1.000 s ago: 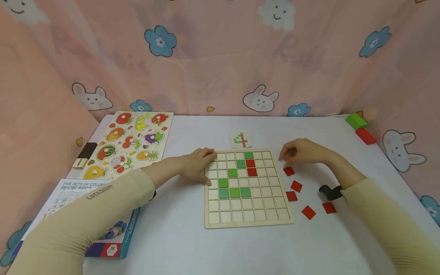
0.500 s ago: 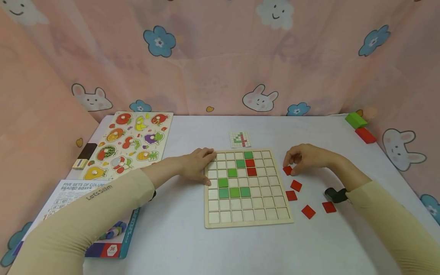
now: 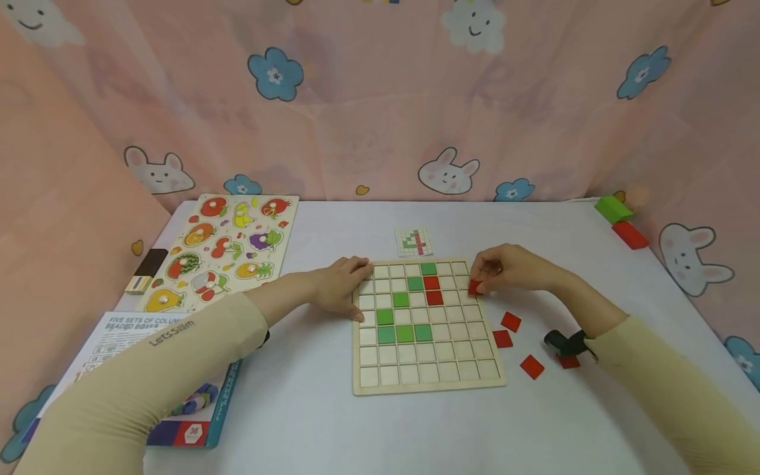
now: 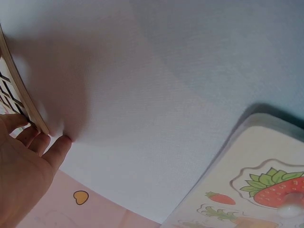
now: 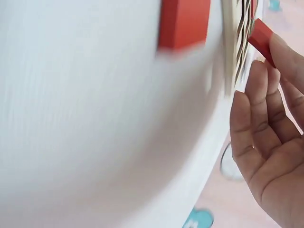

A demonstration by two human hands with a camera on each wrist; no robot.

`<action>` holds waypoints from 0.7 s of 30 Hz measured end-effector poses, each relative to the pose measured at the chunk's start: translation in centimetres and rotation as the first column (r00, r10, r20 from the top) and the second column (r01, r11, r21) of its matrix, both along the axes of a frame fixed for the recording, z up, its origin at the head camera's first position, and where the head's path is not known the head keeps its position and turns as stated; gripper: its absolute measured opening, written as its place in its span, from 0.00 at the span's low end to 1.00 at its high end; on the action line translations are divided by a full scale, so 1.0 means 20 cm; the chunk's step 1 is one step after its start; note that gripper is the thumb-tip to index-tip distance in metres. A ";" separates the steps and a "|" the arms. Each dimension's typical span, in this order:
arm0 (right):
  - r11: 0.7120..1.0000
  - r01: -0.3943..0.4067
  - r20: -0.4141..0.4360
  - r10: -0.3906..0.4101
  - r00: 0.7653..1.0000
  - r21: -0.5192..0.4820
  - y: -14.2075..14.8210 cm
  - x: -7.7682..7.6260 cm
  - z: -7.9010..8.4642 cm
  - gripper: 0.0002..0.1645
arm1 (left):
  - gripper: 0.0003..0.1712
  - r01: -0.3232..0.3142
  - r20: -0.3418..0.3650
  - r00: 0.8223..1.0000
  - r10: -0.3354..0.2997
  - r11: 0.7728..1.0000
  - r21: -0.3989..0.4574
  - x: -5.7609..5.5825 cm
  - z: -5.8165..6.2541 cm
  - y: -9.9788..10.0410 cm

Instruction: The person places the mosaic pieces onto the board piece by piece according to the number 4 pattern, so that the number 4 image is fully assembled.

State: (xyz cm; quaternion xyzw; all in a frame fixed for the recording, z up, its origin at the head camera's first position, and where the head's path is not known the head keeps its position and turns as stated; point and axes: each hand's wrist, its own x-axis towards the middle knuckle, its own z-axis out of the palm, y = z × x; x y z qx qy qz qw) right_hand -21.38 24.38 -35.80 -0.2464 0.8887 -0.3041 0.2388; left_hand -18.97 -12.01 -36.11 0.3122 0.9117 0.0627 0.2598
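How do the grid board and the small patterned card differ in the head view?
Size: the grid board is far larger than the patterned card.
Pattern: the card shows a long red column, while the board has only two red tiles set in its cells.
Contact: the left hand touches the board's left edge; no hand touches the card.
Shared: both show a grid with green and red squares.

The board [image 3: 410, 355] lies on the table [image 3: 285, 396], the card [image 3: 413, 242] behind it, placed tiles [image 3: 386, 335] in some cells, loose tiles [image 3: 532, 367] to its right. Left are the puzzle [image 3: 231, 229] and, before that, the book [image 3: 125, 333]; far right behind, two blocks [image 3: 629, 235]. Right fingers [image 3: 484, 258] pinch a tile [image 3: 475, 288] at the board's right edge.
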 end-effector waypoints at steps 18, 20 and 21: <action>0.996 -0.089 -0.023 0.088 0.996 -0.026 -0.33 0.13 -0.06 0.04 | 0.60 -0.002 -0.009 1.000 0.002 1.000 -0.003 0.00 -0.01 0.00; 0.995 -0.096 -0.056 0.095 0.994 -0.016 -0.33 0.13 -0.06 0.05 | 0.60 -0.002 -0.010 1.000 0.002 1.000 -0.004 0.00 -0.01 0.00; 0.995 -0.100 -0.070 0.098 0.993 -0.016 -0.34 0.13 -0.06 0.06 | 0.60 -0.003 -0.009 1.000 0.003 1.000 -0.004 0.00 -0.01 0.00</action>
